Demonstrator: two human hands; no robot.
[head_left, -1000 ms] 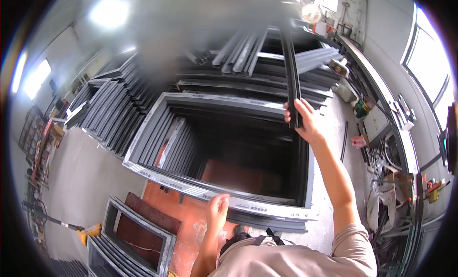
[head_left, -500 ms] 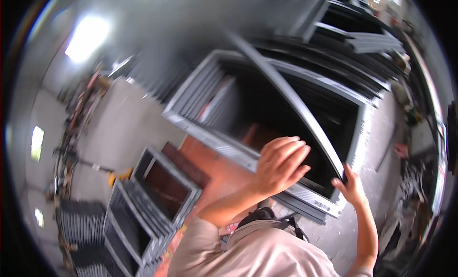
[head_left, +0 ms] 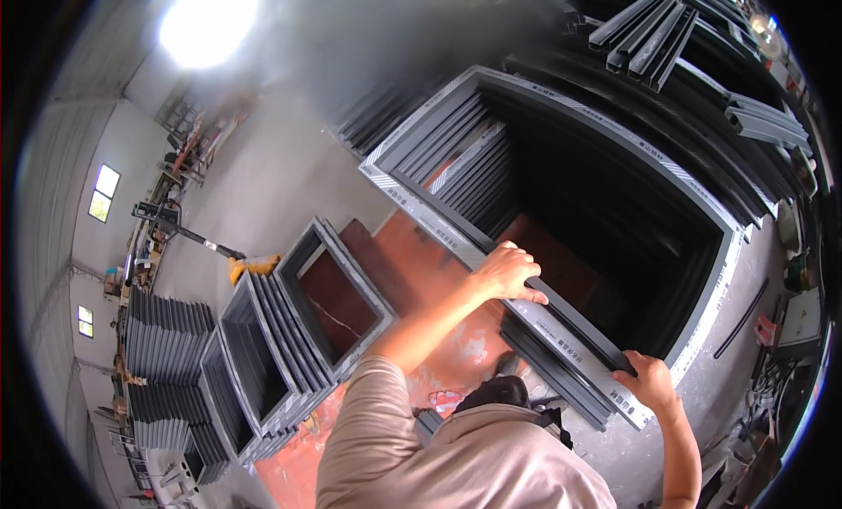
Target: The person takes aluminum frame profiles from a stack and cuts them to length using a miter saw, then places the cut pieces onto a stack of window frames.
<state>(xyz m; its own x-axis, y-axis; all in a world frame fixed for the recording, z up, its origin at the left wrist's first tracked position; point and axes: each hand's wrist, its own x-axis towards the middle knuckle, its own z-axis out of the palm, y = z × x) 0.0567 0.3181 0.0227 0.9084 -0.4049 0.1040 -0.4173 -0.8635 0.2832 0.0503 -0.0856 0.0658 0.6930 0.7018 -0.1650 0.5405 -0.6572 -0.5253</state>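
Note:
A stack of large rectangular grey metal frames (head_left: pixel 693 191), striped with printed protective film, stands in front of me around a dark hollow. Along the near side of the top one lies a long dark-grey metal bar (head_left: pixel 579 332). My left hand (head_left: pixel 505 274) is closed over the bar about midway, fingers on its far side. My right hand (head_left: pixel 651 383) grips it near its right end, thumb toward me. Fingertips of both hands are partly hidden.
Smaller stacked frames (head_left: pixel 294 382) stand at lower left beside a yellow-and-black pallet jack (head_left: pixel 254 265). Loose grey profiles (head_left: pixel 649 37) rest on dark stacked lengths at the far right. More grey profiles (head_left: pixel 561 373) lie low by my feet. Clutter lines the right wall.
The bar, earlier slanting up across the opening from my right hand, now lies along the near side. My left hand, earlier raised and open, has come down onto it.

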